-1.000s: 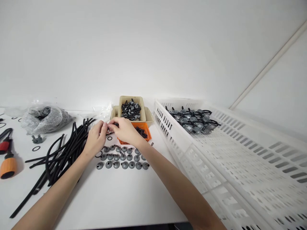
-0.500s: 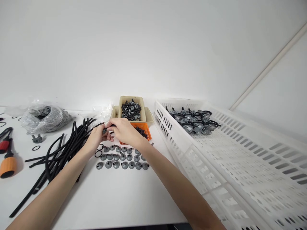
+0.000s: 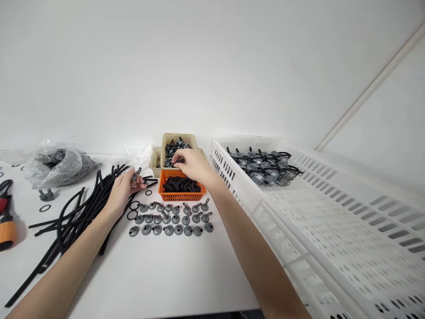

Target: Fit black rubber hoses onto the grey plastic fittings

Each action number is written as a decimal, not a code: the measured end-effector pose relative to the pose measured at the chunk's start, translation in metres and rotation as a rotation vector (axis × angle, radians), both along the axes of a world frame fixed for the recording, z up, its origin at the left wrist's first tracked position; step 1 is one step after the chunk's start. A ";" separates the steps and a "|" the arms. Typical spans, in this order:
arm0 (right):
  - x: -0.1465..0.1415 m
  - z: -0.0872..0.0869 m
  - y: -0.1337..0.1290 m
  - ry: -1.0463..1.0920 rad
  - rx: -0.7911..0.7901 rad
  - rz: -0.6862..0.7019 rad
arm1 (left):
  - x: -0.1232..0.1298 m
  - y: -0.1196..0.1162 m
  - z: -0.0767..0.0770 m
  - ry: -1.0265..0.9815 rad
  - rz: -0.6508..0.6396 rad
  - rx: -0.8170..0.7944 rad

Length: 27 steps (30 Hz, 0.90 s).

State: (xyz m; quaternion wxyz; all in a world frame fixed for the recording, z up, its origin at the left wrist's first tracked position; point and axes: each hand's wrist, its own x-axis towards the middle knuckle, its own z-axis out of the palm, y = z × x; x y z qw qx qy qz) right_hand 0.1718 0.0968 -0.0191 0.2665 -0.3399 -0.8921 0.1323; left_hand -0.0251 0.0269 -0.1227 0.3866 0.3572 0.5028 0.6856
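Note:
My left hand [image 3: 122,189] is closed around a small grey plastic fitting [image 3: 136,173], above the ends of the black rubber tubes [image 3: 88,208]. At the front of the upper beige bin [image 3: 178,136], my right hand [image 3: 194,166] has its thumb and fingers pinched together. Something dark shows at those fingertips, but I cannot make out what it is. Loose grey and black fittings [image 3: 172,147] fill that bin. Just below my right hand sits an orange basket [image 3: 182,197] of short black curved pieces [image 3: 181,184].
Grey round caps with spouts [image 3: 178,229] stand in rows on the white table. Black rings [image 3: 132,215] lie beside them. A large white crate [image 3: 229,177] at right holds grey assemblies [image 3: 262,166]. At left are a bubble-wrap bag [image 3: 63,170] and an orange-handled tool [image 3: 7,232].
My hands have parted. My right hand has moved right and up to the beige bin, uncovering the orange basket. My left hand has shifted slightly left, holding the grey fitting.

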 end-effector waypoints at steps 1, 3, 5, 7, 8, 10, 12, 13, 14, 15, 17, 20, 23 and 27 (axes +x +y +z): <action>0.001 -0.002 0.003 -0.003 0.009 -0.012 | 0.000 -0.001 0.000 0.009 -0.003 -0.002; 0.002 -0.005 0.008 0.012 0.006 -0.022 | 0.001 -0.002 0.001 0.027 -0.004 0.006; 0.003 -0.006 0.010 0.038 -0.024 -0.024 | 0.002 -0.002 0.000 0.046 0.006 0.020; 0.004 -0.004 0.010 0.062 -0.051 -0.028 | 0.003 -0.002 0.000 0.058 0.018 0.027; 0.004 -0.003 0.009 0.066 -0.053 -0.032 | 0.003 -0.002 0.000 0.064 0.022 0.027; 0.004 0.000 0.006 0.063 -0.045 -0.046 | 0.004 -0.003 0.001 0.084 0.020 0.027; 0.003 0.002 0.003 0.049 -0.039 -0.054 | 0.006 -0.004 0.003 0.120 0.009 0.032; 0.003 0.003 0.002 0.045 -0.040 -0.051 | 0.007 -0.005 0.005 0.140 0.003 0.038; 0.002 0.003 0.001 0.046 -0.043 -0.042 | 0.008 -0.006 0.006 0.161 -0.003 0.048; 0.001 0.004 0.000 0.049 -0.051 -0.025 | 0.009 -0.007 0.008 0.179 -0.008 0.061; -0.001 0.004 -0.002 0.044 -0.087 0.029 | 0.011 -0.009 0.009 0.206 -0.018 0.093; -0.005 0.002 -0.006 -0.026 -0.188 0.140 | 0.012 -0.009 0.009 0.244 -0.046 0.157; -0.010 -0.002 -0.010 -0.098 -0.266 0.238 | 0.012 -0.009 0.006 0.290 -0.065 0.217; -0.017 -0.008 -0.011 -0.041 -0.298 0.287 | 0.011 -0.009 0.005 0.296 -0.064 0.231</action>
